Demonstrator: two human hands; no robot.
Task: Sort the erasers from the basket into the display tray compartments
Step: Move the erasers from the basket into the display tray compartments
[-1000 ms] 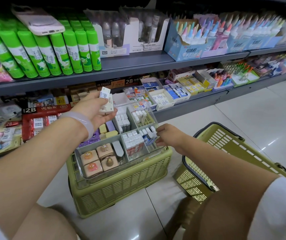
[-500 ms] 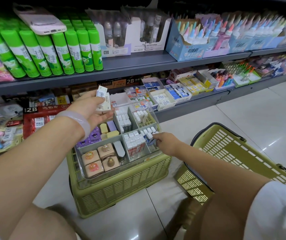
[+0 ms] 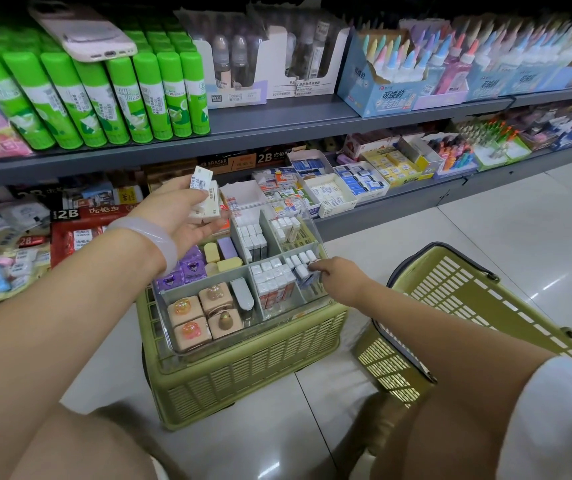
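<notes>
Eraser (image 3: 303, 271) now pressed into 3 o'clock compartment of display tray (image 3: 187, 353) by pinching right hand (image 3: 338, 277), left hand (image 3: 177, 216) gripping spare erasers (image 3: 205, 199).

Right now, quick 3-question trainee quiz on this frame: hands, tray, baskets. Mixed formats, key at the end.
1. True or false: the display tray stands directly on the floor.
2. Multiple choice: the left hand holds A) a glue stick B) small white erasers C) a phone D) nothing.
3. Fill in: the right hand pinches an eraser at the tray's near-____ compartment.

Key
1. False: it sits on top of an upturned green basket.
2. B: several boxed erasers, held above the tray.
3. Right, beside the second green basket, which lies tilted on the floor.
</notes>
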